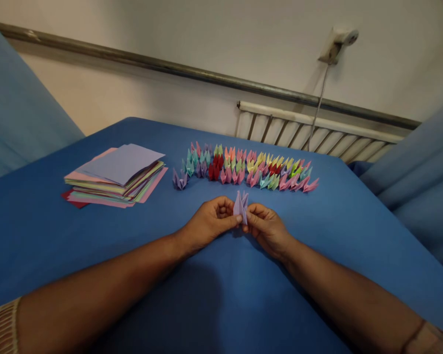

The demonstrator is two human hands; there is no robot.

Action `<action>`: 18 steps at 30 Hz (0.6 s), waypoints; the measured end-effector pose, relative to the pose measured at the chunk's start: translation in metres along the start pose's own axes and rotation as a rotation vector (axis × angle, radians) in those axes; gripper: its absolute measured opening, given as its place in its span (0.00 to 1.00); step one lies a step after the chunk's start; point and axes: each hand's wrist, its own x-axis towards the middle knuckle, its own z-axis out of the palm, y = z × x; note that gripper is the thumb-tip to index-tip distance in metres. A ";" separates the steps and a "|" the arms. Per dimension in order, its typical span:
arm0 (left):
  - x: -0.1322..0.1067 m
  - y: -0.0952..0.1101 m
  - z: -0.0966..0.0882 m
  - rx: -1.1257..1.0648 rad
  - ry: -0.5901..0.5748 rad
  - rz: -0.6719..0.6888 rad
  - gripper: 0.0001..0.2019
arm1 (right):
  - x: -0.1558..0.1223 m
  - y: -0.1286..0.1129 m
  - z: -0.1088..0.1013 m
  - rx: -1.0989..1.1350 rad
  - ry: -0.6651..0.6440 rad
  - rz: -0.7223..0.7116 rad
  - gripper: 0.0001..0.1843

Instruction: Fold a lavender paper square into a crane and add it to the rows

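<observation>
A small folded lilac paper crane [240, 206] is held upright between my two hands over the blue table, its points upward. My left hand [214, 216] pinches it from the left, the thumb across its front. From the right, my right hand [269, 227] grips its lower side between thumb and fingers. The fingertips behind the paper are partly hidden. Just beyond stand rows of finished paper cranes [238, 176] in pink, red, yellow, green, teal and purple. A purple crane [179, 180] sits at the left end of the front row.
A stack of coloured paper sheets [121, 169], lilac on top, lies at the left of the blue-covered table [140, 290]. Behind the table are a radiator [302, 125] and a wall rail [162, 64]. Blue curtains [424, 182] hang on both sides.
</observation>
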 end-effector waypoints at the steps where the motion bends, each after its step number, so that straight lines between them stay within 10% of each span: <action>1: 0.000 -0.001 0.000 0.008 0.009 -0.001 0.15 | 0.000 0.001 0.000 -0.006 0.008 -0.014 0.13; 18: -0.001 0.000 0.001 0.218 0.047 0.042 0.11 | -0.003 0.001 -0.001 -0.327 0.046 -0.153 0.15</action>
